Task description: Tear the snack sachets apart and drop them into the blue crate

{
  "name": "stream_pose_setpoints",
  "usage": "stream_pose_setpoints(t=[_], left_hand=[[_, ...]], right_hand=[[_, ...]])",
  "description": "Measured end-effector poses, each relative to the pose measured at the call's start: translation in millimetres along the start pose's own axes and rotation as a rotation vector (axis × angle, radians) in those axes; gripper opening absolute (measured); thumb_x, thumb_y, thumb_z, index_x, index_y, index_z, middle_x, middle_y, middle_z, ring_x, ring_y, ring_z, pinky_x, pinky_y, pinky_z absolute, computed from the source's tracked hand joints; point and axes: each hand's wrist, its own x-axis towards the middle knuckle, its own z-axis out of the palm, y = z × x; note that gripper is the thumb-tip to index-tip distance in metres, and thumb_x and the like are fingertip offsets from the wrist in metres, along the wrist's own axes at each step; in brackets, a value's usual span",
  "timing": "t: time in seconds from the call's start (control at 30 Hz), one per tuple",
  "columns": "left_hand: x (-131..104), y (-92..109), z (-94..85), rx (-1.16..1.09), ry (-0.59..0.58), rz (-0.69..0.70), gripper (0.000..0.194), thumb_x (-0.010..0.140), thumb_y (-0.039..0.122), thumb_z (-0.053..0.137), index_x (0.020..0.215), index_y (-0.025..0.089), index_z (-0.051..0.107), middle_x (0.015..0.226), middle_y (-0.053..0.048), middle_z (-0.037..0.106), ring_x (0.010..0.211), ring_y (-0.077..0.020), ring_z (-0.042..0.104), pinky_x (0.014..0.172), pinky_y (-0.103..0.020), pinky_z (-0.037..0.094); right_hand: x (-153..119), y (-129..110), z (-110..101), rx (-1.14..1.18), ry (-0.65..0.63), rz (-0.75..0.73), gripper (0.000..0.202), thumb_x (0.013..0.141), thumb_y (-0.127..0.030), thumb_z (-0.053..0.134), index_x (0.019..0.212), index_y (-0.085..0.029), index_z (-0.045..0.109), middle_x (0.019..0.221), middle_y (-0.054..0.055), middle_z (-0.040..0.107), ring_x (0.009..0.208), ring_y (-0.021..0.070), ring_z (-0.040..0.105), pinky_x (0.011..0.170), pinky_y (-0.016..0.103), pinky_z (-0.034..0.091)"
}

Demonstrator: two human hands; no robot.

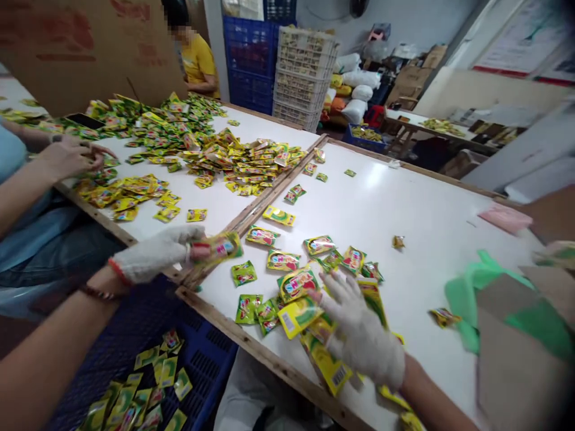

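My left hand, in a white glove with a red cuff, is closed on a yellow-green candy packet above the wooden edge strip at the table's near corner. My right hand, gloved with bare fingertips, reaches over a loose group of packets with its fingers spread. By its fingertips lie a yellow packet with a barcode and a printed packet. Other yellow packets lie partly hidden under its palm. Small green packets sit to its left.
A blue crate holding packets stands below the table edge. Left of the wooden divider are heaped packets and a co-worker's hands. Green plastic and cardboard lie at right. Another person sits behind.
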Motion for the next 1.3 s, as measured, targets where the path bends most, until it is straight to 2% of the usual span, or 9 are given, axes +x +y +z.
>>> stream_pose_setpoints(t=[0.13, 0.23, 0.33, 0.43, 0.53, 0.67, 0.8, 1.07, 1.3], left_hand=[[-6.6, 32.0, 109.8, -0.193, -0.427, 0.095, 0.026, 0.067, 0.034, 0.059, 0.088, 0.018, 0.057, 0.089, 0.000, 0.062, 0.075, -0.0143, 0.054, 0.062, -0.021, 0.043], [-1.5, 58.7, 162.5, -0.040, -0.436, 0.202, 0.021, 0.068, 0.033, 0.058, 0.082, 0.017, 0.057, 0.070, 0.003, 0.056, 0.063, -0.0126, 0.051, 0.054, -0.021, 0.038], [-2.2, 90.8, 179.3, 0.018, -0.366, 0.313, 0.021, 0.071, 0.030, 0.056, 0.087, 0.017, 0.059, 0.071, 0.002, 0.057, 0.064, -0.0130, 0.052, 0.056, -0.021, 0.039], [-15.4, 121.3, 184.8, 0.152, -0.344, 0.484, 0.024, 0.069, 0.019, 0.054, 0.092, 0.020, 0.059, 0.079, 0.000, 0.061, 0.073, -0.0161, 0.056, 0.065, -0.024, 0.042], [-30.5, 136.0, 201.4, 0.217, -0.240, 0.583, 0.031, 0.067, 0.015, 0.057, 0.098, 0.021, 0.056, 0.085, -0.002, 0.062, 0.082, -0.0198, 0.058, 0.074, -0.028, 0.044], [-38.4, 118.1, 242.8, -0.130, 0.055, 0.402, 0.042, 0.067, 0.028, 0.066, 0.103, 0.020, 0.045, 0.101, -0.006, 0.057, 0.096, -0.0220, 0.057, 0.081, -0.033, 0.047], [-43.7, 89.2, 279.0, -0.599, -0.155, 0.236, 0.036, 0.072, 0.029, 0.063, 0.096, 0.020, 0.039, 0.094, -0.004, 0.057, 0.082, -0.0176, 0.061, 0.073, -0.031, 0.052], [-42.5, 85.7, 272.5, -0.599, -0.335, 0.283, 0.037, 0.078, 0.026, 0.058, 0.112, 0.017, 0.047, 0.093, -0.004, 0.060, 0.083, -0.0158, 0.058, 0.075, -0.029, 0.048], [-35.6, 104.8, 259.2, -0.386, -0.295, 0.453, 0.016, 0.080, 0.028, 0.054, 0.082, 0.013, 0.060, 0.081, -0.004, 0.061, 0.078, -0.0158, 0.056, 0.073, -0.026, 0.046]], right_hand=[[-59.3, -9.9, 38.5, 0.040, -0.087, 0.043, 0.065, 0.068, -0.033, 0.063, 0.129, -0.038, 0.042, 0.147, 0.007, 0.022, 0.133, 0.0372, 0.016, 0.102, 0.061, 0.004], [-63.0, 16.3, 48.6, 0.020, -0.010, 0.070, 0.051, 0.071, -0.034, 0.061, 0.120, -0.033, 0.053, 0.142, 0.008, 0.034, 0.133, 0.0362, 0.016, 0.104, 0.060, 0.005], [-59.9, 41.0, 36.6, 0.056, 0.247, 0.177, 0.032, 0.075, -0.028, 0.058, 0.106, -0.023, 0.062, 0.138, 0.011, 0.038, 0.132, 0.0357, 0.019, 0.104, 0.059, 0.012], [-68.1, 34.3, 29.4, 0.320, 0.538, 0.254, 0.029, 0.077, -0.022, 0.056, 0.105, -0.019, 0.058, 0.133, 0.012, 0.045, 0.125, 0.0290, 0.037, 0.102, 0.049, 0.031], [-81.5, 5.8, 46.1, 0.747, 0.551, 0.344, 0.044, 0.074, -0.015, 0.054, 0.116, -0.023, 0.047, 0.115, 0.007, 0.060, 0.104, 0.0210, 0.057, 0.090, 0.038, 0.047], [-94.1, -20.8, 80.4, 1.154, 0.587, 0.552, 0.046, 0.076, -0.012, 0.047, 0.119, -0.023, 0.038, 0.104, 0.005, 0.065, 0.092, 0.0182, 0.063, 0.080, 0.034, 0.053], [-102.7, -26.2, 86.1, 1.172, 0.626, 0.705, 0.044, 0.075, -0.016, 0.052, 0.117, -0.021, 0.040, 0.105, 0.007, 0.064, 0.093, 0.0201, 0.063, 0.082, 0.035, 0.053], [-111.0, -20.7, 69.6, 1.036, 0.568, 0.704, 0.034, 0.078, -0.021, 0.050, 0.111, -0.020, 0.057, 0.109, 0.006, 0.064, 0.099, 0.0208, 0.060, 0.087, 0.033, 0.050], [-98.7, 3.5, 54.7, 0.909, 0.498, 0.664, 0.015, 0.077, -0.027, 0.050, 0.072, -0.017, 0.060, 0.073, 0.004, 0.064, 0.070, 0.0185, 0.059, 0.066, 0.031, 0.051]])
